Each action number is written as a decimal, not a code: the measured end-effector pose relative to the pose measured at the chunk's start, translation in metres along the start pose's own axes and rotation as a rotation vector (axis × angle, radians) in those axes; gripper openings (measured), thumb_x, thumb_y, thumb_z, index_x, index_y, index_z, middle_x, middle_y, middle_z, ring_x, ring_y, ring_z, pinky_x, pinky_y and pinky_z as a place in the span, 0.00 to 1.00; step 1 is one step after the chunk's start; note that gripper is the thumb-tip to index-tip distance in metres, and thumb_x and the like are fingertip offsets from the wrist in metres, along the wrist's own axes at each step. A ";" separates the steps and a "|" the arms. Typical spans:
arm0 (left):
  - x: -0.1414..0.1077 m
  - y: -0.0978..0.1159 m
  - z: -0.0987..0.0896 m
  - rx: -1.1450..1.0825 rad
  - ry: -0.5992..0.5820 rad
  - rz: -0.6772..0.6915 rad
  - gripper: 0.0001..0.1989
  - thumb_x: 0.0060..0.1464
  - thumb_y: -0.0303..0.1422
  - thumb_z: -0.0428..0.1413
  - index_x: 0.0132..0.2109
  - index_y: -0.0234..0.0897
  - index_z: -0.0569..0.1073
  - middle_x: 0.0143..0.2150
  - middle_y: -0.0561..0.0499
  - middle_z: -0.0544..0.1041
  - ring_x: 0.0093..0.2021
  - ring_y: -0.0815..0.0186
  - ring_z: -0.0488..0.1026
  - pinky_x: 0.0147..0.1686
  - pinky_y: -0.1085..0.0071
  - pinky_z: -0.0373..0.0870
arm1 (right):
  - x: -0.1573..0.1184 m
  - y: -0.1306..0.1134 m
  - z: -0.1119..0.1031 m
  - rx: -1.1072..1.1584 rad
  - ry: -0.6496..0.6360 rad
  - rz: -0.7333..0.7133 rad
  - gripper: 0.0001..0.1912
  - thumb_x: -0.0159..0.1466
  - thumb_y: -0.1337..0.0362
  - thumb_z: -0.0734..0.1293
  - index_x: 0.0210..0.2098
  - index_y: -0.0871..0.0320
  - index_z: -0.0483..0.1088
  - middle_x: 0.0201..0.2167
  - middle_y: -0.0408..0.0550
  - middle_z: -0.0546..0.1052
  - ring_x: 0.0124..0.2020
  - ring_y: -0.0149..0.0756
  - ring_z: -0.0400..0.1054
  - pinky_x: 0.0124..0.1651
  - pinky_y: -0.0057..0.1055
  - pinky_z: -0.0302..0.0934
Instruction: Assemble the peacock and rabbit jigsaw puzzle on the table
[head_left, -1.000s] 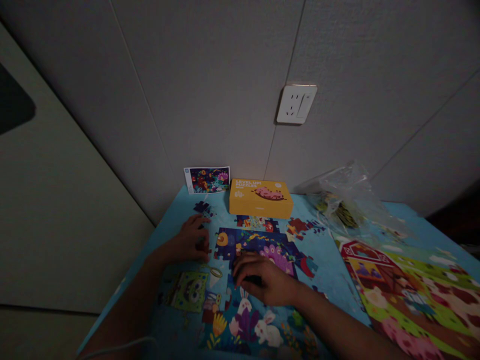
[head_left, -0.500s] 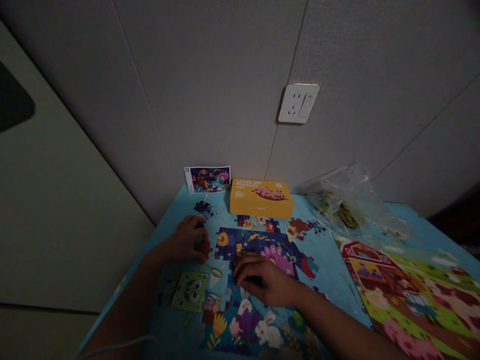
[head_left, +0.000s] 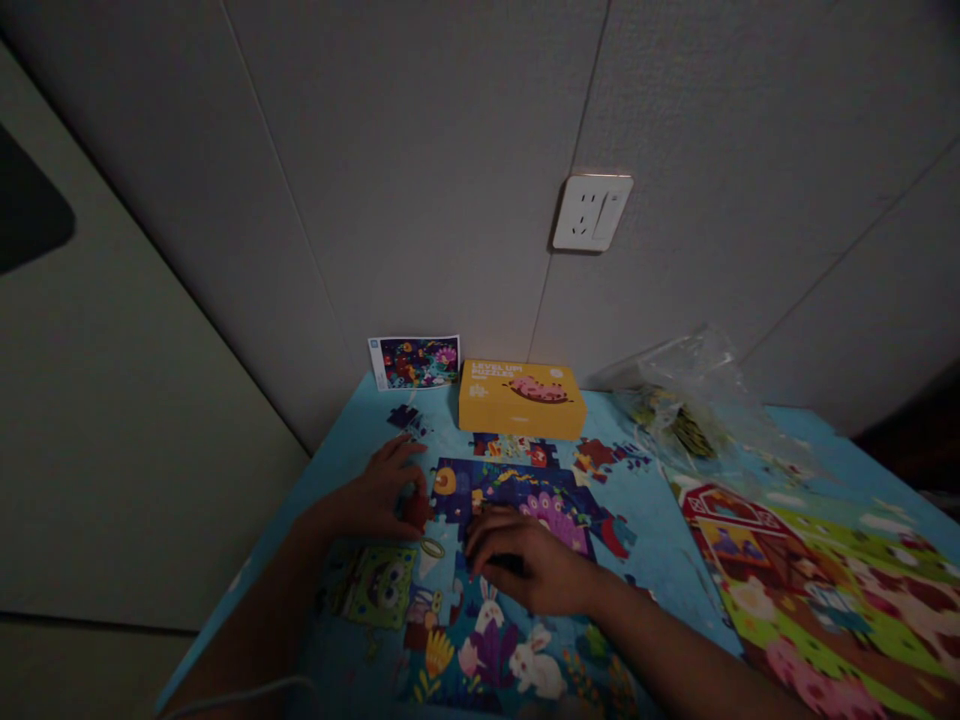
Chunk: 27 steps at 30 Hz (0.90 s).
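A partly joined jigsaw puzzle (head_left: 491, 640) with white rabbits, flowers and a purple creature lies on the blue patterned mat (head_left: 337, 440). At its left edge, my left hand (head_left: 386, 490) holds a reddish-brown puzzle piece (head_left: 416, 508) between thumb and fingers, beside the dark blue section. My right hand (head_left: 525, 555) rests on the middle of the puzzle with its fingers bent; whatever lies under them is hidden. Loose pieces (head_left: 405, 417) lie beyond my left hand, and joined orange and blue pieces (head_left: 598, 457) lie at the upper right.
A yellow puzzle box (head_left: 521, 400) stands by the wall, with a picture card (head_left: 416, 363) leaning to its left. Right of the box is a clear plastic bag (head_left: 679, 415) with pieces inside. A farm puzzle (head_left: 825, 600) covers the right side. A socket (head_left: 592, 212) is on the wall.
My left hand has shifted slightly right with the reddish-brown piece, closer to the dark blue section. My right hand has stayed almost still. The view has tilted slightly.
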<state>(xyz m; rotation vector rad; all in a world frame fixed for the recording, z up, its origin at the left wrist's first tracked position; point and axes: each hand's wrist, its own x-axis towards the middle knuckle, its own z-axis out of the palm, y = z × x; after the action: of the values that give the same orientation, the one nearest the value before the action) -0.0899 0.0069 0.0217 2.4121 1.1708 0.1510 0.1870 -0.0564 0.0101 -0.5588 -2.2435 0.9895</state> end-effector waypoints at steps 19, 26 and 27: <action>0.005 -0.008 0.006 0.023 0.071 -0.013 0.24 0.44 0.48 0.65 0.45 0.41 0.72 0.65 0.42 0.57 0.68 0.42 0.43 0.62 0.43 0.50 | 0.000 0.000 0.000 -0.006 -0.007 0.005 0.07 0.64 0.70 0.63 0.35 0.58 0.74 0.36 0.51 0.78 0.43 0.36 0.70 0.52 0.38 0.62; 0.005 -0.010 0.008 0.007 0.081 -0.030 0.25 0.42 0.48 0.66 0.45 0.42 0.73 0.65 0.42 0.58 0.68 0.41 0.43 0.62 0.42 0.50 | 0.001 0.000 0.000 -0.004 -0.012 0.028 0.07 0.65 0.69 0.63 0.35 0.58 0.74 0.37 0.51 0.78 0.43 0.36 0.70 0.51 0.37 0.63; 0.005 -0.010 0.008 0.006 0.085 -0.029 0.25 0.42 0.48 0.66 0.45 0.42 0.73 0.65 0.42 0.58 0.68 0.41 0.43 0.62 0.41 0.50 | 0.000 0.000 0.000 -0.005 -0.013 0.029 0.07 0.65 0.68 0.63 0.36 0.58 0.74 0.37 0.51 0.77 0.43 0.36 0.70 0.51 0.37 0.63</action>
<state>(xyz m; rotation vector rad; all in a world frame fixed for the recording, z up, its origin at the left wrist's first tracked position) -0.0919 0.0135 0.0097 2.4139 1.2449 0.2426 0.1867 -0.0563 0.0106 -0.5894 -2.2560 1.0054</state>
